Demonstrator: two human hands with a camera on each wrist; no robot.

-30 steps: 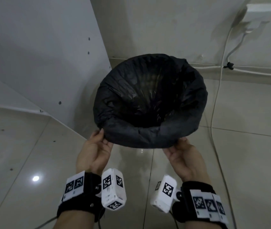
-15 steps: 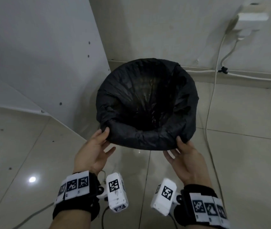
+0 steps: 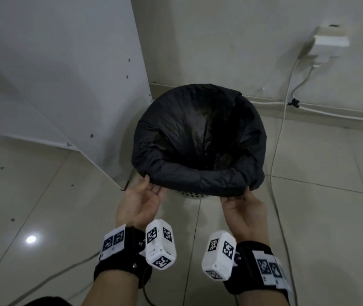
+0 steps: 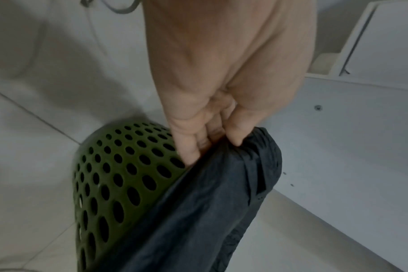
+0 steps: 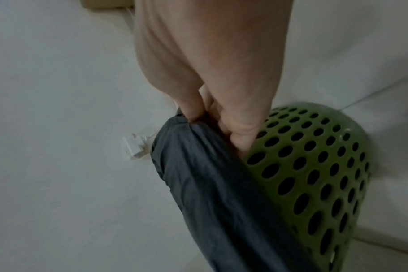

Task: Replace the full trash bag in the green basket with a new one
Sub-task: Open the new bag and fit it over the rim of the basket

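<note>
A black trash bag (image 3: 198,138) lines the green perforated basket (image 4: 119,176), its edge folded over the rim. The basket stands on the tiled floor in the corner; from the head view only a sliver of it (image 3: 192,193) shows under the bag. My left hand (image 3: 142,200) pinches the bag's folded edge (image 4: 242,165) at the near left of the rim, thumb on top and fingers beneath. My right hand (image 3: 241,206) pinches the edge (image 5: 193,147) at the near right, fingers tucked between bag and basket (image 5: 314,165).
A white cabinet panel (image 3: 65,74) stands close on the left of the basket. The wall is right behind it, with a white power adapter (image 3: 328,43) and a cable (image 3: 280,133) hanging down to the floor on the right. Glossy floor tiles (image 3: 43,217) lie in front.
The basket has come down from a tilted, raised pose to stand low in the corner. Both hands followed it and stayed at the near rim, now pinching the bag's fold.
</note>
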